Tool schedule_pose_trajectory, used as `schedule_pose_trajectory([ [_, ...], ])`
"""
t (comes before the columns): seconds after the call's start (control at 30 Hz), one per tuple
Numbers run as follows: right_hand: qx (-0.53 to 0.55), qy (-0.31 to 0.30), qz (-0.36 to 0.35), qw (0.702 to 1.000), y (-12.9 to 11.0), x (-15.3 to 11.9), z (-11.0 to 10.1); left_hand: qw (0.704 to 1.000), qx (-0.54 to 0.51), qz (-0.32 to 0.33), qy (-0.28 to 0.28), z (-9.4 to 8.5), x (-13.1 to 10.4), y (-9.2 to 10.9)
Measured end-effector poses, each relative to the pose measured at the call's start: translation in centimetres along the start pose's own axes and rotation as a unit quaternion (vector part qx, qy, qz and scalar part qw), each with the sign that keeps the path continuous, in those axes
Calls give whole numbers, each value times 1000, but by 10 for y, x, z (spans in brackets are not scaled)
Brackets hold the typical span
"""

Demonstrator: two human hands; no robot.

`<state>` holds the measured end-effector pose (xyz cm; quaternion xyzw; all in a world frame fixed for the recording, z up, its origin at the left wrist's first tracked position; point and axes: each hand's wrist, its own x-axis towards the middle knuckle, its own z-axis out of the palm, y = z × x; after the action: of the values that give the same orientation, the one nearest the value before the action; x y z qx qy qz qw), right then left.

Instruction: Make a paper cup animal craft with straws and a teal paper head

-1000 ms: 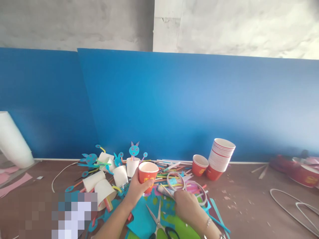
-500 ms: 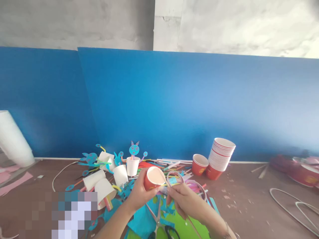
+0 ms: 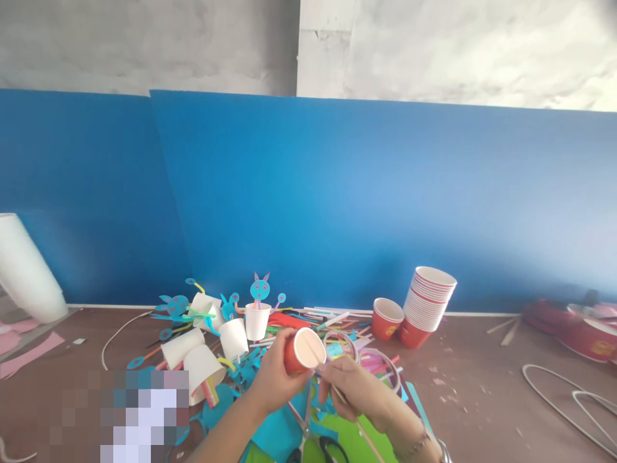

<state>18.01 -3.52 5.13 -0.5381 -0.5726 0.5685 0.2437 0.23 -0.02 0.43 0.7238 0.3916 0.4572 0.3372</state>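
Observation:
My left hand is wrapped round a red paper cup, tilted so its pale round end faces me. My right hand is closed on a thin wooden stick, whose lower length slants toward the bottom edge. A thin line across the cup's pale end looks like the stick's upper part; whether it touches or pierces the cup I cannot tell. Below the hands lie scissors with dark handles, on blue paper and a green sheet. Tape rolls sit behind my right hand.
Several white paper cups with blue paper figures and straws stand or lie at left. A red cup stands beside a tall cup stack. A blue panel closes off the back. A white cable curls at right.
The cup in my left hand has shifted slightly right and turned, its pale end now more toward me. My right hand has turned a little, and a thin line now crosses that end.

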Motion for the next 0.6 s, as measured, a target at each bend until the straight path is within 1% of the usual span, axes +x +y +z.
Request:
schedule_pose_trajectory([
  [0.1, 11, 5, 1, 1000, 1, 0, 3, 1000, 9, 25, 15, 3, -2, 1],
  [0.23, 48, 8, 8, 999, 1, 1, 7, 999, 31, 35, 25, 6, -5, -1],
  [0.4, 106, -1, -9, 994, 2, 3, 11, 995, 74, 54, 41, 7, -4, -10],
  [0.5, 119, -10, -16, 993, 3, 5, 12, 991, 98, 67, 53, 7, -5, -10],
  [0.53, 119, -6, -14, 993, 3, 5, 14, 990, 106, 80, 47, 7, -6, -8],
  [0.6, 117, 23, -2, 993, 3, 8, 16, 986, 122, 114, 21, 9, -8, -4],
])
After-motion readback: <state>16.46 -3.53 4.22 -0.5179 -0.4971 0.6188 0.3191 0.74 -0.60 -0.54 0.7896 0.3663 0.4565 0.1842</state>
